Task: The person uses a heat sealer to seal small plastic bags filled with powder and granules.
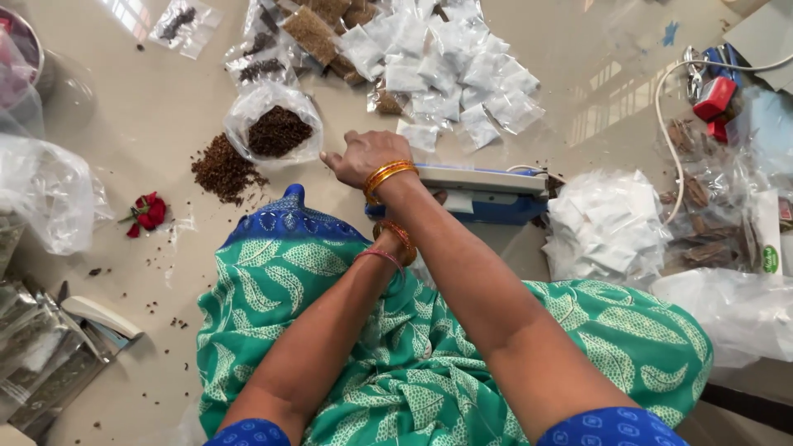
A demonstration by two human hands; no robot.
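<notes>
- One blue-and-white heat sealer (483, 192) lies on the floor (149, 124), just before the person's knees.
- Right hand (363, 157) rests knuckles-up at its left end, fingers curled; left hand is hidden beneath, grip unclear.
- One open bag of dark seeds (277, 128), one loose seed heap (225, 169), one red rose (147, 212).

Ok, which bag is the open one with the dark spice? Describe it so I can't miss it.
Start at the blue and white sealing machine under the right hand. Just left of that hand sits a clear plastic bag, open, with dark brown seeds inside. Unlike the small flat sealed packets behind it, it is bulging, beside a loose spilled pile.
</notes>
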